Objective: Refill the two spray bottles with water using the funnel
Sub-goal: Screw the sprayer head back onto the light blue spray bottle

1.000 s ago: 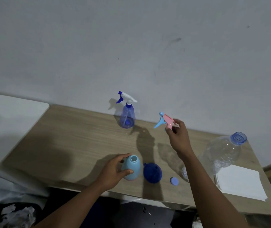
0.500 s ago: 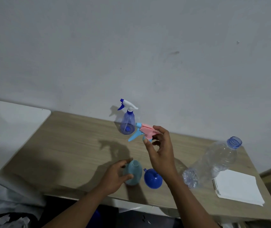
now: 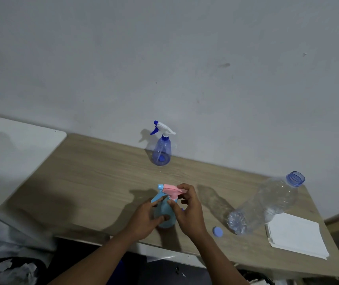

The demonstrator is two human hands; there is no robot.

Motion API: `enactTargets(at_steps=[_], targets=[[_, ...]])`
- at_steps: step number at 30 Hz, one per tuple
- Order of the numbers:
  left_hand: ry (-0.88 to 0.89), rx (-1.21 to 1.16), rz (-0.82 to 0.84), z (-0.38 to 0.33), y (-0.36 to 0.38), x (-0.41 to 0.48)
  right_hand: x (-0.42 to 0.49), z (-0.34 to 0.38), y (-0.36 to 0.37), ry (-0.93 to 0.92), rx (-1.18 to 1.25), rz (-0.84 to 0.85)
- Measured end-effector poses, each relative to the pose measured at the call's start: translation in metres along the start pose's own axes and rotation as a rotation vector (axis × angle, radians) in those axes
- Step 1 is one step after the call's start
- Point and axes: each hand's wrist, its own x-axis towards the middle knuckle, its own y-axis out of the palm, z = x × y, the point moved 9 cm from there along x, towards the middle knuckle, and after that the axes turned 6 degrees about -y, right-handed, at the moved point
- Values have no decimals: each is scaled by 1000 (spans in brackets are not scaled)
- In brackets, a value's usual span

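A light blue spray bottle (image 3: 163, 209) stands near the table's front edge, gripped around its body by my left hand (image 3: 147, 219). The pink and light blue trigger head (image 3: 169, 191) sits on the bottle's neck, with my right hand (image 3: 187, 210) holding it at the collar. A dark blue spray bottle (image 3: 162, 150) with a white trigger stands at the back by the wall. The blue funnel is almost wholly hidden behind my right hand. A large clear water bottle (image 3: 267, 204) with no cap stands to the right, and its blue cap (image 3: 217, 231) lies on the table.
A stack of white paper (image 3: 297, 235) lies at the right front of the wooden table (image 3: 94, 173). A white surface (image 3: 10, 145) adjoins the table on the left. Crumpled paper and dark clutter lie below the front edge.
My right hand brought the trigger head down from mid-air onto the light blue bottle's neck. My left hand kept its grip on the bottle. The funnel became covered by my right hand.
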Motion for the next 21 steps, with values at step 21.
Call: enactTargets(at_steps=[21], targets=[[27, -115, 79, -29, 6, -19, 7, -4, -19, 111, 244, -61]])
